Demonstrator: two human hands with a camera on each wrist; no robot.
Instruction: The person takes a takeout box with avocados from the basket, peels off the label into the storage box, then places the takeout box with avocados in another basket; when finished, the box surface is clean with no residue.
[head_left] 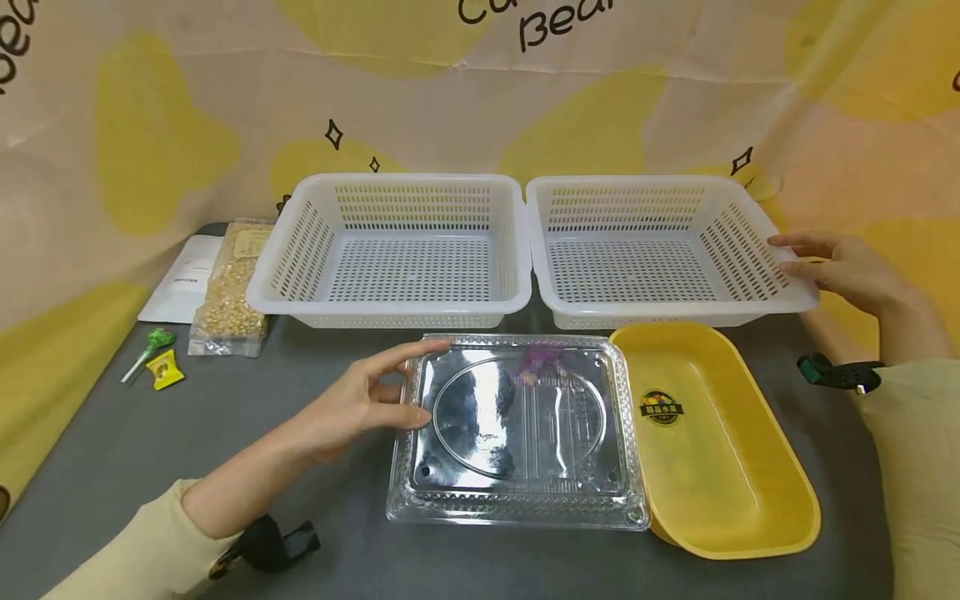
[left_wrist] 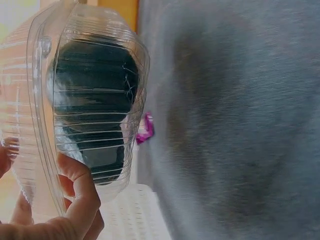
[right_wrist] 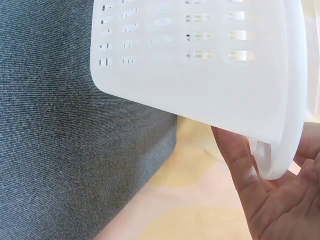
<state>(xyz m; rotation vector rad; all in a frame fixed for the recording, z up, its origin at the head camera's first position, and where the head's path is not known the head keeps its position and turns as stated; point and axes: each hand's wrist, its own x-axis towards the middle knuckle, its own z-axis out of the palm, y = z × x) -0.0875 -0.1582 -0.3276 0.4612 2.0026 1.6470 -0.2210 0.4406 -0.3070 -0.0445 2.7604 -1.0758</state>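
Observation:
My left hand (head_left: 360,408) holds the left edge of a clear plastic clamshell box (head_left: 525,508), fingers at its far left corner and thumb on the near side. In the left wrist view, the thumb and fingers hold the rim of the box (left_wrist: 135,55). Dark shapes show through its wall; what they are I cannot tell. At the right, my right hand (head_left: 847,267) grips the outer rim of the right white basket (head_left: 660,315). Fingers bend round that basket's lip (right_wrist: 290,115) in the right wrist view.
A second white basket (head_left: 390,315) stands beside the first. Against the box lies a yellow tub (head_left: 720,467). At left are a bag of corn kernels (head_left: 232,292), a white packet (head_left: 183,283), a green lollipop (head_left: 159,338) and a yellow sweet (head_left: 165,370). A purple wrapper (left_wrist: 145,128) shows beyond the box.

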